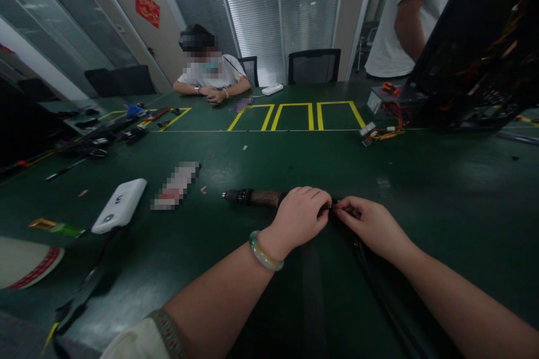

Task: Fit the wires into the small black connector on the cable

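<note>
A dark electric screwdriver (265, 198) lies across the green table, its narrow metal tip pointing left. My left hand (301, 210), with a jade-like bangle on the wrist, is closed over its rear part. Just to the right, my right hand (368, 221) pinches at the tail end, where a black cable (374, 286) begins and runs down toward the table's near edge. The fingertips of both hands almost meet there. The exact joint between tool and cable is hidden by my fingers.
A white power bank (120, 206) with a cable and a blurred-out card or phone (176, 185) lie left. A computer case (484, 56) and a power supply (396, 102) stand right. Across the table sits a person (214, 76); another stands behind the case. Yellow tape (295, 105) marks the far side.
</note>
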The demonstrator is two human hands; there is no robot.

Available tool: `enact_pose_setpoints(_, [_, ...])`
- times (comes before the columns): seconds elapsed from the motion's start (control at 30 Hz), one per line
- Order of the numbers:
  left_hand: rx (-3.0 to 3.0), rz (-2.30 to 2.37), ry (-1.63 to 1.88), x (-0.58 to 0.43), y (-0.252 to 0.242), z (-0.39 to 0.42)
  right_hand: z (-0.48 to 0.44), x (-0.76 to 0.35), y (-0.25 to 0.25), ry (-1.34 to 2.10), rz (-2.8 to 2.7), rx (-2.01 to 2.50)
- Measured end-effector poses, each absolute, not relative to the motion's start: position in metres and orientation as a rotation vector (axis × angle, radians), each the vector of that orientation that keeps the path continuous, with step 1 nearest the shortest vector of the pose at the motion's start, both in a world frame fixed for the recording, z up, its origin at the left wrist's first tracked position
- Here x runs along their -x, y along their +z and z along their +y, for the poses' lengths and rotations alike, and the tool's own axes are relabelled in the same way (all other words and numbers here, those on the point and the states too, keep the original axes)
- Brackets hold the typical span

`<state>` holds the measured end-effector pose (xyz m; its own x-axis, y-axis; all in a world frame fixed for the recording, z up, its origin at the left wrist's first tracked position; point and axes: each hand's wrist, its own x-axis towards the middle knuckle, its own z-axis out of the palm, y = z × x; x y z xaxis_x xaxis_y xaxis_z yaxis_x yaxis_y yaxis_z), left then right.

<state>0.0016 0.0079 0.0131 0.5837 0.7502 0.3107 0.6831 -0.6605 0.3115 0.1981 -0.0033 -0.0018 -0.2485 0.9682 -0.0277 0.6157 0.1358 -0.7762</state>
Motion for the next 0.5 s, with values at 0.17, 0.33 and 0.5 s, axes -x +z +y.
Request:
enact_pose_setpoints(0.17, [-2.655,1.224,0.65,-0.0024,0.0127,0.008,-0.0037,-0.1971,-0.0005,0.928,-1.933,1.521])
enact_pose_setpoints(0.33, [-2.652,1.228,0.657,-0.0025,0.0127,0.0076,-0.0042,-0.1969,0.0,0.936,-1.913,1.503])
enact_pose_setpoints(0.5, [-2.654,1.232,0.649,-0.0022,0.0148,0.007,-0.0038,-0.1974,-0.0003,0.93,-1.923,1.525])
